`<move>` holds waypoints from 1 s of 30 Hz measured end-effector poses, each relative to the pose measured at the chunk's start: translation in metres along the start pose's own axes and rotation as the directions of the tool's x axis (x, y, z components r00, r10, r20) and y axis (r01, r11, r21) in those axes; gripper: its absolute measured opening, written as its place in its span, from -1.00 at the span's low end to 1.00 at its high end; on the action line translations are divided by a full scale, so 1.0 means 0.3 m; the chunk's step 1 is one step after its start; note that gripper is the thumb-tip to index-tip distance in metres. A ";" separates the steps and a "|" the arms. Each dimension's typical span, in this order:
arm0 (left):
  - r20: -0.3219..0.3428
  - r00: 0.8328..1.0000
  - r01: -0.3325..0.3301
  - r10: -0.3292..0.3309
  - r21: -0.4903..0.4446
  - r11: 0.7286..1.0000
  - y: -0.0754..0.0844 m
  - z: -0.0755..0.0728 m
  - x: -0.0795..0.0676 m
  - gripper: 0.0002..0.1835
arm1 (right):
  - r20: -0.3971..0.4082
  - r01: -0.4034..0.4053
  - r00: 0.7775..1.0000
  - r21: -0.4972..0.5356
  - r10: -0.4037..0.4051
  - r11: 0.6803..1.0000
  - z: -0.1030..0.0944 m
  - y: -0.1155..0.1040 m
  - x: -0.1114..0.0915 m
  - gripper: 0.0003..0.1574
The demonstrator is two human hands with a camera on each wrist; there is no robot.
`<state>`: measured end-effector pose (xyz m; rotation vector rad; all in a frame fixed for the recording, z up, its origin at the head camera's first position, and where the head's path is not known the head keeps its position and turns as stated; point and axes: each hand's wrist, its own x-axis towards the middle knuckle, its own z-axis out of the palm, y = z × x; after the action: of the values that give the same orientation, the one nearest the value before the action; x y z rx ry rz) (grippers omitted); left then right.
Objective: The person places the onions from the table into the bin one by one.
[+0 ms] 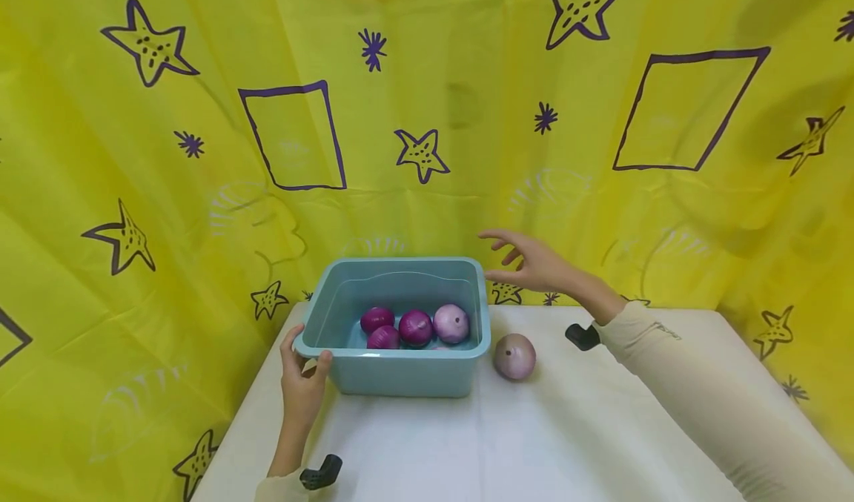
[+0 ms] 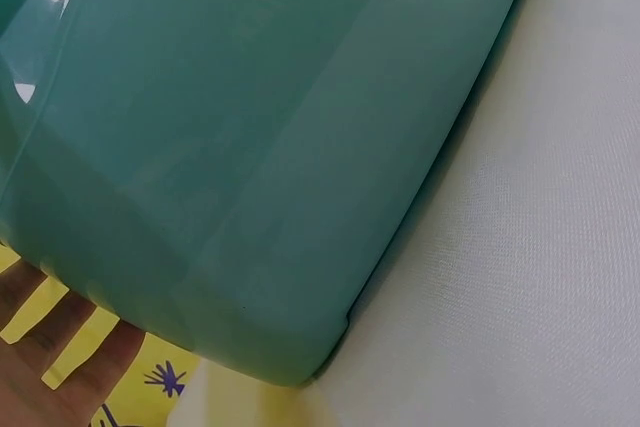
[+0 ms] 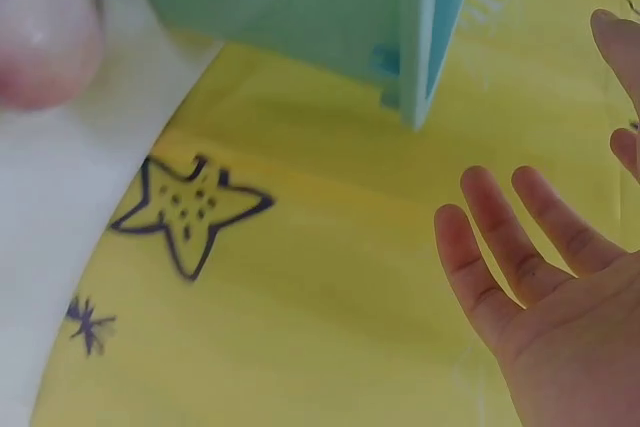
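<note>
A blue-green plastic tub (image 1: 407, 374) stands on the white table, with several onions inside. Three dark purple onions (image 1: 416, 328) lie left of a paler pinkish onion (image 1: 451, 323); a sliver of another pale one shows behind the near rim. My left hand (image 1: 303, 383) grips the tub's near left corner, thumb at the front rim and fingers along the left side. In the left wrist view those fingers (image 2: 95, 362) touch the tub's wall. Holding nothing, my right hand (image 1: 534, 265) hovers beside the far right rim, fingers spread and slightly bent.
Another pale onion (image 1: 514, 357) sits on the table (image 1: 600, 428) just right of the tub. A yellow curtain (image 1: 480, 190) with drawn stars and squares hangs behind the table and along both sides. Each wrist carries a small black camera (image 1: 583, 337).
</note>
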<state>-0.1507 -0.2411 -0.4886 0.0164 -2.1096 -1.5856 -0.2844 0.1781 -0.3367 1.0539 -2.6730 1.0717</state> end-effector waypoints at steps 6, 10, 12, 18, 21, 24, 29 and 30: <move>0.005 1.000 -0.005 0.005 0.013 1.000 -0.001 -0.003 -0.002 -0.18 | -0.025 -0.036 0.999 -0.028 0.035 0.999 -0.046 0.050 -0.084 -0.10; -0.003 1.000 -0.005 0.005 0.017 1.000 -0.002 -0.007 -0.002 -0.18 | -0.029 -0.040 0.999 -0.042 0.039 0.998 -0.061 0.070 -0.126 -0.11; -0.009 1.000 -0.007 0.007 0.012 1.000 0.000 -0.009 -0.002 -0.19 | -0.028 -0.039 0.999 -0.043 0.038 0.998 -0.064 0.081 -0.140 -0.11; -0.009 1.000 -0.014 0.014 0.007 1.000 -0.001 -0.007 0.002 -0.22 | -0.019 -0.070 0.997 -0.057 0.069 0.996 -0.060 0.113 -0.169 -0.12; -0.009 1.000 -0.012 0.012 0.007 1.000 -0.003 -0.005 0.003 -0.23 | -0.011 -0.073 0.997 -0.046 0.073 0.996 -0.052 0.121 -0.176 -0.12; -0.006 1.000 -0.009 0.009 0.009 1.000 -0.004 -0.003 0.003 -0.23 | 0.000 -0.073 0.997 -0.025 0.073 0.997 -0.038 0.129 -0.185 -0.13; -0.001 1.000 -0.009 0.009 0.008 1.000 -0.010 0.001 0.003 -0.22 | 0.035 -0.083 0.996 0.011 0.083 0.996 0.005 0.150 -0.207 -0.11; -0.001 1.000 -0.009 0.009 0.006 1.000 -0.011 0.001 0.003 -0.22 | 0.044 -0.087 0.995 0.018 0.086 0.996 0.016 0.155 -0.213 -0.10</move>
<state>-0.1526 -0.2422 -0.4913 0.0099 -2.1104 -1.5736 -0.2640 0.2358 -0.3871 0.9835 -2.7716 1.1044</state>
